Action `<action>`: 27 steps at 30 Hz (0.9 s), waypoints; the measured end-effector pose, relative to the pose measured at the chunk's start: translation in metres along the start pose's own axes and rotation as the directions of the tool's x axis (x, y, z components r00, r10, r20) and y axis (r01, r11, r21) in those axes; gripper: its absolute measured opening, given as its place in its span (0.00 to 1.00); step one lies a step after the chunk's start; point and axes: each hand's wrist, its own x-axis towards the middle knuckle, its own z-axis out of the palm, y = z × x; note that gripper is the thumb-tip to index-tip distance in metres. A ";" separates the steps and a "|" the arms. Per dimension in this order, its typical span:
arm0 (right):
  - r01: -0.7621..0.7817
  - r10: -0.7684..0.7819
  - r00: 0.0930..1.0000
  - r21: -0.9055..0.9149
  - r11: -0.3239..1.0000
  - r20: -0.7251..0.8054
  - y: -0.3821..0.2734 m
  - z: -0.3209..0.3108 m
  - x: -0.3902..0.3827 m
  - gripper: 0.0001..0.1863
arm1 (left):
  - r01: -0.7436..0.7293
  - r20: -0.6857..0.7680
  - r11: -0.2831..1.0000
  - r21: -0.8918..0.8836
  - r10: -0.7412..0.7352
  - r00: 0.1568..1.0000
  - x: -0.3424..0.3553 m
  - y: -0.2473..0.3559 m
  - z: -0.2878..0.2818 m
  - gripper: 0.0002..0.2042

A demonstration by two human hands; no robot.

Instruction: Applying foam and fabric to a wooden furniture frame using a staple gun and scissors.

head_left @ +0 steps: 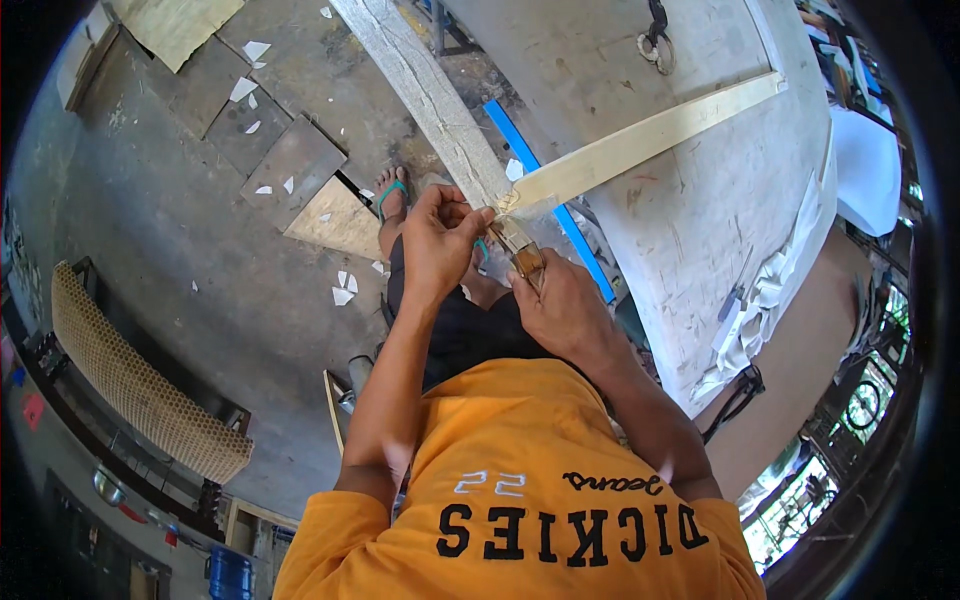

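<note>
a pale board (650,137) crosses a blue strip (588,254) just ahead. my right hand (565,305) wraps a brown tool (528,262), its length slanting up-left; my left hand (440,243) pinches, on what i can't tell.

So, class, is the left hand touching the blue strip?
Apart: the head view shows a clear gap between the left hand and the blue strip.

The grey floor (190,330) bears flat brown boards (293,163), a pale plywood piece (340,217) beside them, and angular white shards (343,295), some on the boards. Across the white-topped counter (690,240) reaches a long wooden slat (660,136); crumpled white sheeting (765,315) lies along its lower-right edge.
</note>
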 end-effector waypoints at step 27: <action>0.019 0.019 0.989 0.250 0.968 -0.149 0.068 -0.010 -0.075 0.11 | 0.064 -0.066 0.997 0.042 -0.061 0.996 -0.021 0.036 0.007 0.12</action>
